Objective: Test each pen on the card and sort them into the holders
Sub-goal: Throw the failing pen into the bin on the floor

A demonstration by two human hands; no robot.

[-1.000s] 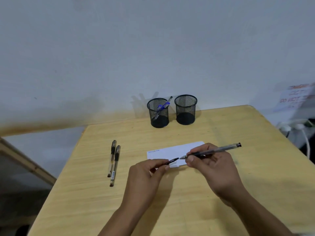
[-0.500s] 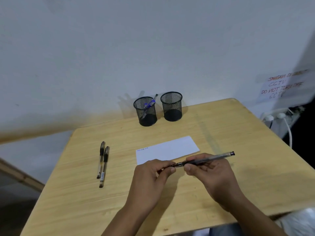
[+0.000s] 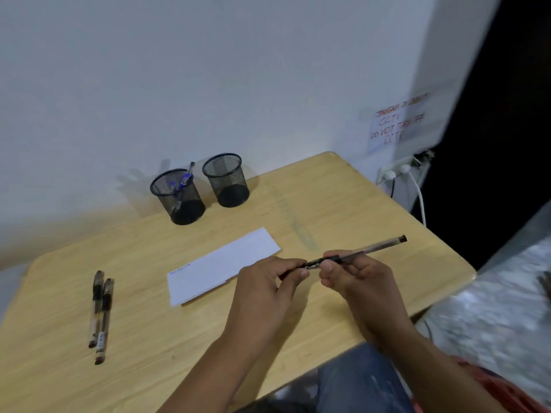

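My right hand (image 3: 354, 278) grips a black pen (image 3: 372, 248) by its barrel, back end pointing up and right. My left hand (image 3: 265, 290) pinches the pen's cap (image 3: 290, 271) at the tip end; cap and pen tip meet between my two hands. The white card (image 3: 220, 266) lies on the table just left of my hands, with a small blue scribble at its left end. Two mesh holders stand at the back: the left holder (image 3: 179, 198) contains a blue pen (image 3: 183, 183), the right holder (image 3: 228, 181) looks empty. Two more pens (image 3: 100, 314) lie side by side at the left.
The wooden table (image 3: 343, 204) stands against a white wall. Its right edge sits near a wall socket with plugs and cables (image 3: 399, 172) and a paper notice (image 3: 399, 120). My lap in blue fabric (image 3: 357, 380) shows under the front edge.
The pen tip left the card. My hands came together to the right of the card, and the cap now meets the pen tip. The camera view has swung left and tilted.
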